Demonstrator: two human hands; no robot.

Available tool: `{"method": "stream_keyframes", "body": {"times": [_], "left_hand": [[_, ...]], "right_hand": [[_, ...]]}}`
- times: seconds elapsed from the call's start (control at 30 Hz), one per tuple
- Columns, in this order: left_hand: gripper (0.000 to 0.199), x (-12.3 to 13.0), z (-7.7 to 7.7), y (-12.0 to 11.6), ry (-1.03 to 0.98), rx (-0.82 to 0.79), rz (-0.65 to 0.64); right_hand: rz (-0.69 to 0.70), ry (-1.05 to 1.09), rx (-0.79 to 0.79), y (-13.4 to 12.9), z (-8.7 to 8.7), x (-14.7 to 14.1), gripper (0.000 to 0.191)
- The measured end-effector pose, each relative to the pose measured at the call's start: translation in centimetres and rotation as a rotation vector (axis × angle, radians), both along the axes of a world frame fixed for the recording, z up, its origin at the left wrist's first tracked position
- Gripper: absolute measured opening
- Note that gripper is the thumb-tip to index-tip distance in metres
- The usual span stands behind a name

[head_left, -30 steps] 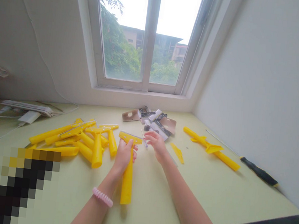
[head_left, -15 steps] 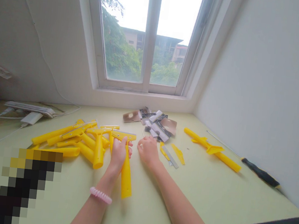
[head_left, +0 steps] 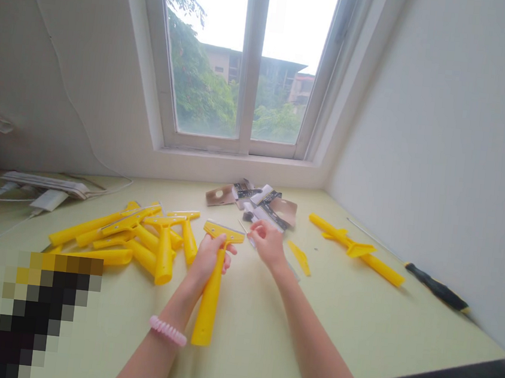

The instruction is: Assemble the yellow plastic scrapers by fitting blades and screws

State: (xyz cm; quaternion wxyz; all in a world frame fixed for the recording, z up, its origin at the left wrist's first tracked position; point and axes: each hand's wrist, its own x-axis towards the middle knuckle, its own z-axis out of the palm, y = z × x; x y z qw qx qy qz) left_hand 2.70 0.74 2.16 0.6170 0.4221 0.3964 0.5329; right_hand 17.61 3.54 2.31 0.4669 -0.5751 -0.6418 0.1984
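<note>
In my left hand (head_left: 212, 258) is a yellow scraper (head_left: 208, 304), gripped just below its wide head, with the handle pointing toward me. My right hand (head_left: 267, 243) is closed to the right of the scraper head, fingertips pinched on a thin metal rod (head_left: 242, 226). Beyond that hand lie silver and black blade packets (head_left: 266, 196) with brown card pieces. A flat yellow piece (head_left: 299, 258) rests to its right, and a blade is partly hidden beside the wrist. Several yellow scrapers (head_left: 165, 255) are heaped left of my left hand.
Two yellow handles (head_left: 382, 269) with a yellow head lie at the right, near a black-handled screwdriver (head_left: 438, 287) along the wall. A white power strip (head_left: 45, 182) with cables sits at the back left. Ahead is a window (head_left: 243, 146).
My left hand has moved slightly right with the scraper, whose handle now slants the other way. My right hand has shifted right and up, now covering part of the blade and yellow piece.
</note>
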Motion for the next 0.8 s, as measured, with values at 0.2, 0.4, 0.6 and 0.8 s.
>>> {"method": "stream_keyframes", "body": {"times": [0.2, 0.4, 0.6, 0.8], "left_hand": [[0.025, 0.4, -0.1, -0.5, 0.061, -0.003, -0.184], [0.025, 0.8, -0.3, -1.1, 0.11, 0.02, -0.258], [0.025, 1.0, -0.7, -1.1, 0.144, 0.016, -0.249], [0.026, 1.1, -0.5, -1.0, 0.159, 0.004, -0.21]], "right_hand": [[0.287, 0.271, -0.196, -0.9, 1.4, 1.2, 0.014], [0.346, 0.346, -0.31, -1.8, 2.3, 1.2, 0.024], [0.394, 0.235, -0.267, -1.7, 1.6, 0.8, 0.024], [0.264, 0.233, -0.186, -1.0, 0.7, 0.7, 0.027]]}}
